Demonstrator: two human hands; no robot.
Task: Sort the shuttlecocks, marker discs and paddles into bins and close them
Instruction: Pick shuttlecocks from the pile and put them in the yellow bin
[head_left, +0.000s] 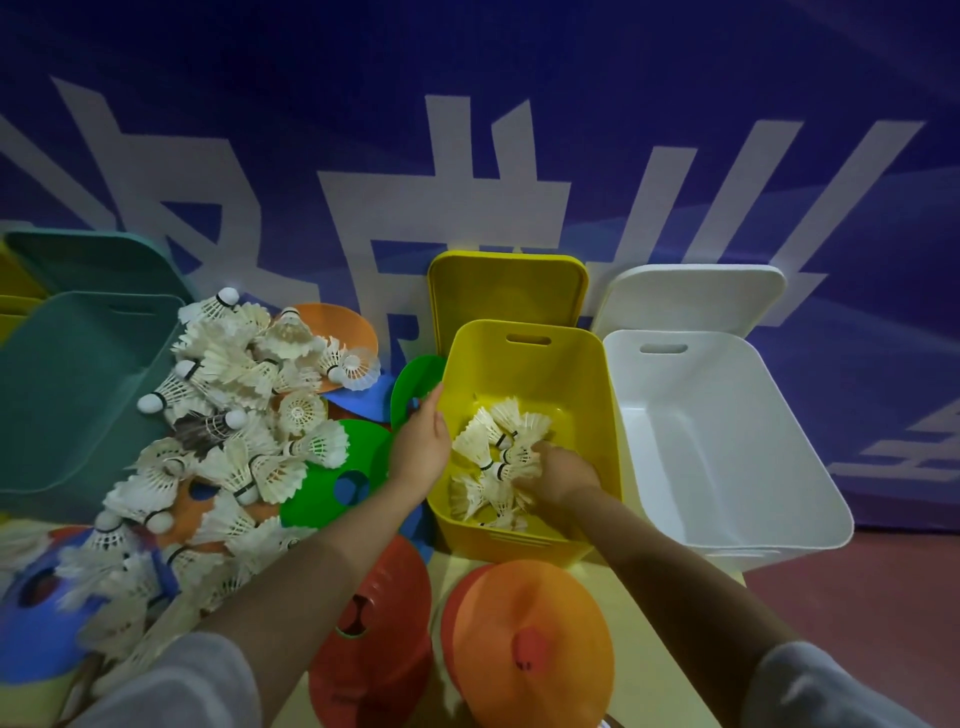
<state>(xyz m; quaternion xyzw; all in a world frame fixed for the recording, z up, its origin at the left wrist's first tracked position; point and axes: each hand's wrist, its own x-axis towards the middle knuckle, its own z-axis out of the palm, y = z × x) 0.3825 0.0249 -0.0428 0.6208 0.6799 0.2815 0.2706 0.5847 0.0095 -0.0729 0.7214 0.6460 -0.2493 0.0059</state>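
1. Behind the work, a blue banner wall (675, 78) with large white lettering is seen; three lidless plastic bins are set on a pale floor before it.
2. Inside the yellow plastic bin (582, 374), the right hand (558, 475) is lowered onto a cluster of white feathered shuttlecocks (498, 452); its fingers are curled among the feathers, though whether any is pinched cannot be told.
3. The left hand (421, 449) is rested, fingers relaxed, at the bin's left rim.
4. A loose shuttlecock pile (228, 415) over coloured flat marker discs (337, 483) lies leftward, nearer the left hand.
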